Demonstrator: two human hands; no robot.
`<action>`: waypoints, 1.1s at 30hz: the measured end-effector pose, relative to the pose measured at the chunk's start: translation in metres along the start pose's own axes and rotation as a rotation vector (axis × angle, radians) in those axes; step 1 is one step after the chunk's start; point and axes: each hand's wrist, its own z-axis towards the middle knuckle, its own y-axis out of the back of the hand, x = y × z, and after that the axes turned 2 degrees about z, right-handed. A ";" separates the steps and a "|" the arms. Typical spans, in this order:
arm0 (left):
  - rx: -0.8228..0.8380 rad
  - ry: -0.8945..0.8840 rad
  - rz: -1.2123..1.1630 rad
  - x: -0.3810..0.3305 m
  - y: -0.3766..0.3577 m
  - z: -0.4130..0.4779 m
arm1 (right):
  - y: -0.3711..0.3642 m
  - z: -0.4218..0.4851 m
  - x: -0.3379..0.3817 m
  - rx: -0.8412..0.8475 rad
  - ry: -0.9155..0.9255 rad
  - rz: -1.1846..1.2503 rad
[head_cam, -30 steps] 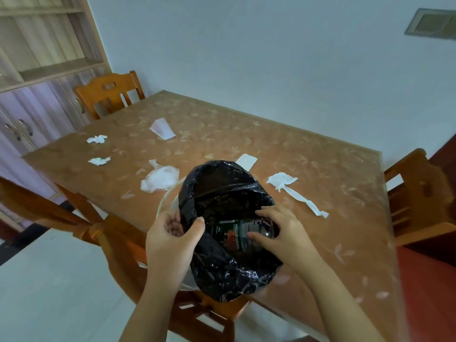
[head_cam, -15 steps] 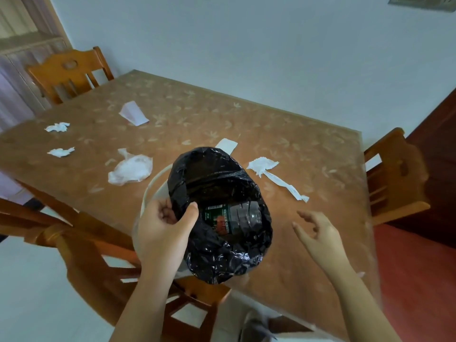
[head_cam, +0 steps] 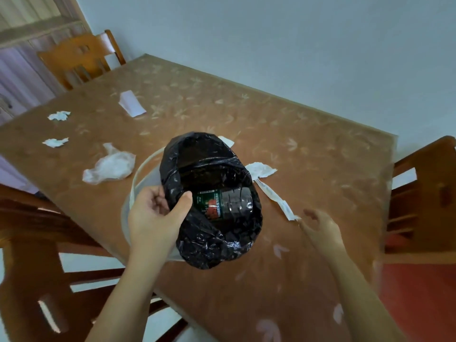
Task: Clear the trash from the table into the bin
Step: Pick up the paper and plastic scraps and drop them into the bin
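My left hand [head_cam: 158, 218] grips the rim of a white bin [head_cam: 138, 174] lined with a black bag [head_cam: 212, 238], held above the table's near edge. A plastic bottle [head_cam: 227, 201] with a green and red label lies inside the bag. My right hand [head_cam: 320, 230] hovers open over the table, just right of the bin, close to the end of a long torn white paper strip [head_cam: 271, 193]. More trash lies on the brown table [head_cam: 308, 149]: a crumpled clear plastic wrap [head_cam: 111, 166], two small tissue scraps [head_cam: 59, 116] [head_cam: 54, 142] and a folded paper [head_cam: 132, 103].
A wooden chair [head_cam: 79, 58] stands at the far left corner, another [head_cam: 424, 193] at the right side, and a third [head_cam: 37, 243] at the near left under the bin. A cabinet [head_cam: 14, 77] fills the far left. A white paper corner [head_cam: 227, 140] peeks out behind the bag.
My right hand came out of the bin, leaving the bottle inside, and moved right over the table toward the paper strip. My left hand kept its hold on the bin.
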 end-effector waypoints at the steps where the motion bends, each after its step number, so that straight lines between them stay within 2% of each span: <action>1: -0.010 0.003 0.007 0.000 -0.003 0.001 | -0.003 0.009 -0.004 0.016 -0.014 -0.001; 12: -0.039 0.014 0.090 -0.003 -0.019 0.012 | -0.052 0.056 -0.015 0.094 -0.082 0.058; 20: -0.063 0.048 0.043 0.001 -0.026 0.015 | -0.063 0.065 -0.016 0.045 -0.059 0.031; 26: -0.054 0.082 -0.004 0.005 -0.022 0.015 | -0.062 0.049 -0.017 0.051 -0.201 0.275; 33: 0.007 0.124 -0.057 0.006 -0.003 0.012 | -0.039 0.028 0.016 -0.071 -0.165 0.405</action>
